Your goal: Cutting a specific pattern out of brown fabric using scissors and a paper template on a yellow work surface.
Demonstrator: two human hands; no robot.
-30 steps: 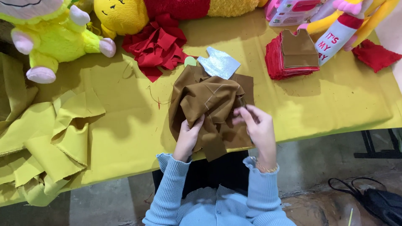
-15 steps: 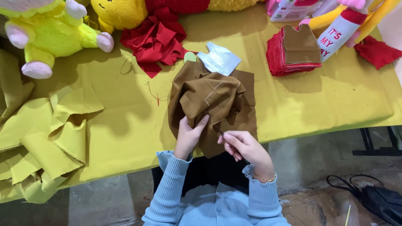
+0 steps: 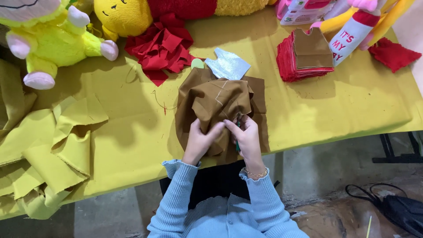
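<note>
brown cloth [image 3: 216, 103] lies bunched up in the middle of the yellow table cover [image 3: 132, 136], close to the near edge, with pale chalk lines on its top. both hands are on its lower part. left hand [image 3: 200, 141] is closed on a fold of the brown cloth, with the thumb on top. right hand [image 3: 246, 136] is just beside it, fingers curled and pinching the same cloth. a thin green stick [image 3: 237, 143] shows by the right hand's fingers, but it is too small to tell what it is. the two hands almost touch each other. both arms wear light blue sleeves, and a thin bracelet [image 3: 255, 174] sits on the right wrist.

a shiny silver piece [image 3: 227, 66] lies just past the brown cloth, touching its far edge. a heap of red cloth scraps [image 3: 161, 48] is a bit further back and to the left. a neat stack of red pieces [image 3: 291, 61] with a brown shirt shape [image 3: 313, 48] on top sits to the right, well apart from the hands. one more red piece [image 3: 392, 53] lies near the far right corner. a green and pink soft toy [image 3: 48, 39] sits at the far left, and a yellow soft toy [image 3: 123, 15] is next to it. loose yellow cloth [image 3: 48, 154] hangs in folds off the left side of the table. a black bag [image 3: 396, 211] lies on the floor at the right.
</note>
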